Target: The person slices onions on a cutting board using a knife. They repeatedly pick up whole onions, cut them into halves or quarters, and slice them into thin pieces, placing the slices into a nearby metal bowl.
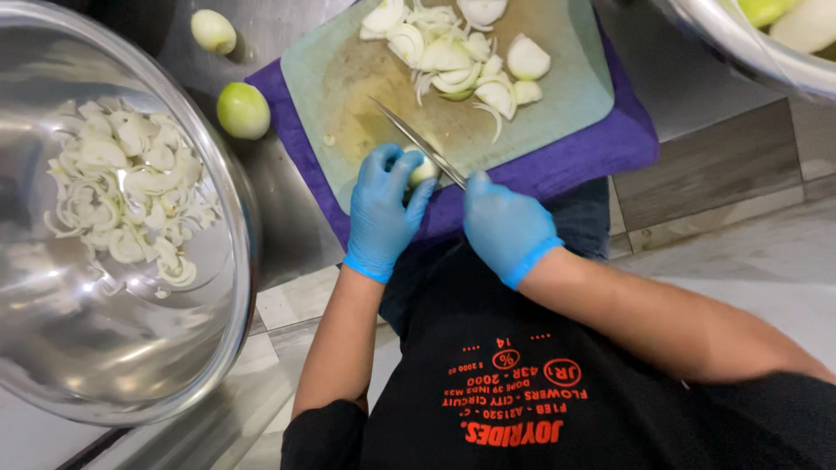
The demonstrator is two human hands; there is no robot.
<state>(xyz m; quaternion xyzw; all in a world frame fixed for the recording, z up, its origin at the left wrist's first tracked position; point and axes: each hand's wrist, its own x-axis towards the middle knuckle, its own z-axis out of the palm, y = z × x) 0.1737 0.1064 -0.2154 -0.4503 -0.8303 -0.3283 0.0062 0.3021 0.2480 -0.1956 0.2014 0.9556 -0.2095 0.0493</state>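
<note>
An onion piece (424,168) is gripped by the gloved left hand (383,209) at the cutting board's (566,96) near edge; a knife (416,141) is clasped in the right hand (505,228), blade laid against it

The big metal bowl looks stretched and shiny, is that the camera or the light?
Head view: the wide lens bends the bowl at the frame's edge; overhead light glares off its bare lower wall. The hands, left and right, and the knife stay fairly sharp.

Cutting board (557,96) right of bowl (228,218)
</note>
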